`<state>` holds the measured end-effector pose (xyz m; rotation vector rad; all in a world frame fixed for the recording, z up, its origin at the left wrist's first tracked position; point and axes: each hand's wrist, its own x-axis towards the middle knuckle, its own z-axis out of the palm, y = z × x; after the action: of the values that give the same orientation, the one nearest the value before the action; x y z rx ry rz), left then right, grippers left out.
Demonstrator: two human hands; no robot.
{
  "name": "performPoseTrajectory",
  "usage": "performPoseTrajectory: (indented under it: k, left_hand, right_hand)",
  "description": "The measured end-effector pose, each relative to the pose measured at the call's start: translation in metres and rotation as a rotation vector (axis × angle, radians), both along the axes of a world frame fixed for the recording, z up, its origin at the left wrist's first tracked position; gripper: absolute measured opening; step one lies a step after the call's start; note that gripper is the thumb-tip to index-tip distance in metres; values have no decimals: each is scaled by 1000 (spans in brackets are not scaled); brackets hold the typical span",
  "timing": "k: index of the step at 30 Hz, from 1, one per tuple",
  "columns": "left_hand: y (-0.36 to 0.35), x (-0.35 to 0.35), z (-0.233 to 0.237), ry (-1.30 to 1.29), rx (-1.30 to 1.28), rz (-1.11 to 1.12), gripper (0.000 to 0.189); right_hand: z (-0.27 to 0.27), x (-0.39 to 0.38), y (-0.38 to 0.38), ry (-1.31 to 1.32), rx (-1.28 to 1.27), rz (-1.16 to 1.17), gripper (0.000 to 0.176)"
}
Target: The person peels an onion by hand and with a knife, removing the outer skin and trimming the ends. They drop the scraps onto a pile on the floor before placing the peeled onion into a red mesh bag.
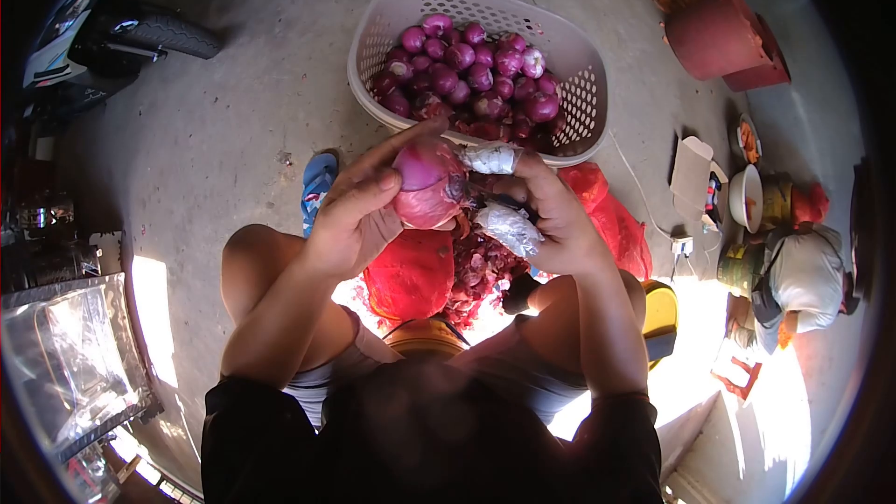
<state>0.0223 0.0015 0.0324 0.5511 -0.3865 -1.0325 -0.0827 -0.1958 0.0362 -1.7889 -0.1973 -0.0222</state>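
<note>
A large red onion (429, 189) is in my left hand (359, 210), the fingers curled round its left side and the thumb on its face. Part of its outer skin looks loose toward the root end. My right hand (551, 219) is closed at the onion's right side, with silvery wrapping (509, 227) on the thumb and a finger. Something dark shows between those fingers, but I cannot make it out. Below the hands lie a red bag (409, 275) and a heap of onion skins (483, 275) between my knees.
A perforated grey basket (364, 56) with many red onions (481, 77) stands ahead. Another red bag (616, 229) lies by my right knee. A blue slipper (319, 185) is at left, a motorbike wheel (168, 30) farther off. Red buckets (719, 37) and a white bowl (744, 198) are at right.
</note>
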Motion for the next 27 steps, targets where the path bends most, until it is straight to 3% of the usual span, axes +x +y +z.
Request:
performPoseTrajectory:
  k: [8, 11, 14, 27]
  left_hand:
    - [-1, -1, -1, -37, 53, 0, 64]
    - [-1, -2, -1, -48, 104, -6, 70]
    - [1, 0, -2, 1, 64, -49, 70]
    - [3, -1, 0, 15, 94, -54, 71]
  right_hand:
    - [-1, 1, 0, -42, -8, 14, 54]
    - [0, 3, 6, -46, 253, 63, 51]
    - [-3, 1, 7, -30, 354, 83, 48]
    - [-4, 1, 2, -46, 124, 63, 53]
